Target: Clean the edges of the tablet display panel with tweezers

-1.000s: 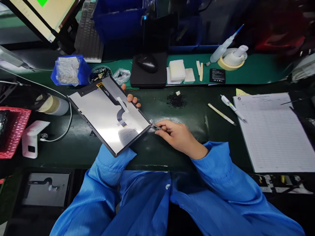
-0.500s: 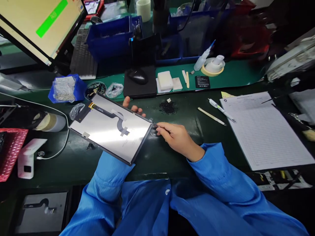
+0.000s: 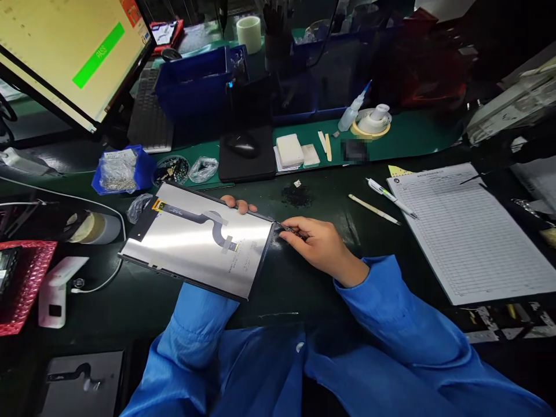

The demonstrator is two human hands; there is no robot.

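Note:
I hold a tablet display panel back side up, its silver back crossed by a dark flex cable. My left hand is under it, fingertips curled over the far edge. My right hand pinches thin metal tweezers, whose tip touches the panel's right corner. Both arms wear blue sleeves.
A monitor with a green bar stands far left. Ahead lie a mouse on a pad, blue bins, a pile of dark scraps, a pen, a stick. A form sheet lies right, a red tray left.
The panel has turned flatter and more level, shifting slightly down and left. My right hand with the tweezers stays at its right corner. The view has tilted up, showing more monitor.

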